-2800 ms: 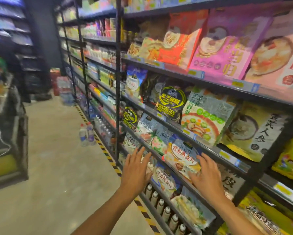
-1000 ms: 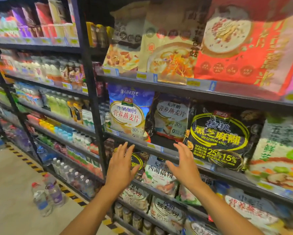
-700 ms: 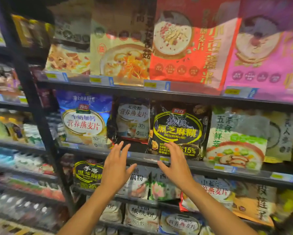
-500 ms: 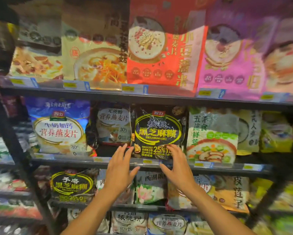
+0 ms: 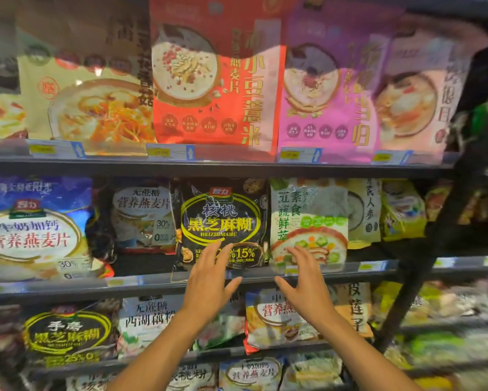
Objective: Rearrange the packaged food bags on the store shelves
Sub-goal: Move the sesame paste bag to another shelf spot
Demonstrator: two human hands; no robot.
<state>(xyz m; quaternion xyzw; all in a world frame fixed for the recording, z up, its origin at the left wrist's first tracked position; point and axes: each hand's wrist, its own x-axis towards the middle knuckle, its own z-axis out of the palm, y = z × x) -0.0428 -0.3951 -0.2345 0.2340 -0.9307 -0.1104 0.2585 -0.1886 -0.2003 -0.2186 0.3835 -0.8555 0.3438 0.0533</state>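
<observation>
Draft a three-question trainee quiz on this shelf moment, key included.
1. True or false: the left hand grips the black sesame bag.
2. The large lettering on the vegetable bag, just right of the black sesame bag, is: A) green B) red C) blue.
3. Fill in: the right hand is ____ and holds nothing.
Key: 1 false; 2 A; 3 open.

Head camera faces the shelves squarely, close up, angled slightly downward.
</observation>
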